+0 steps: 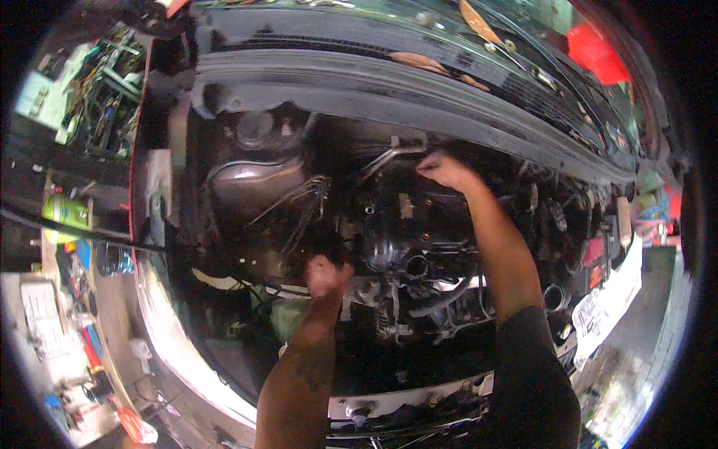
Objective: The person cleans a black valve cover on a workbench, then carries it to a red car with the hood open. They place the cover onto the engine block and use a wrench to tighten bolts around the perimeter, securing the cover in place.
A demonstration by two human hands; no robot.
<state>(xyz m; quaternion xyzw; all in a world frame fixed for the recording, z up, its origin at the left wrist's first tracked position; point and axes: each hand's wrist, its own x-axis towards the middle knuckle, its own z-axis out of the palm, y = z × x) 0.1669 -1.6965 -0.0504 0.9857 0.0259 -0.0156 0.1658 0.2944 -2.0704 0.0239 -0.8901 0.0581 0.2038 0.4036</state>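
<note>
Both my arms reach into the open engine bay of a car. My left hand [327, 275] is low at the left side of the engine [389, 251], close to a dark gap. It is smeared by motion and its fingers cannot be made out. Farther up, my right hand [447, 171] hovers over the back of the engine, near a metal pipe [387, 159]. Its fingers are pinched together; whether something small sits between them is too dark to tell. Thin metal lines [288, 202] run along the bay's left side, beside a shiny curved panel [258, 172].
Beyond the bay lie the cowl [329, 84] and windshield, with dry leaves [419, 61] there. A pale green reservoir [288, 318] stands near my left forearm. At left is a bench [112, 367] with tools; at right, a white printed sheet [609, 307].
</note>
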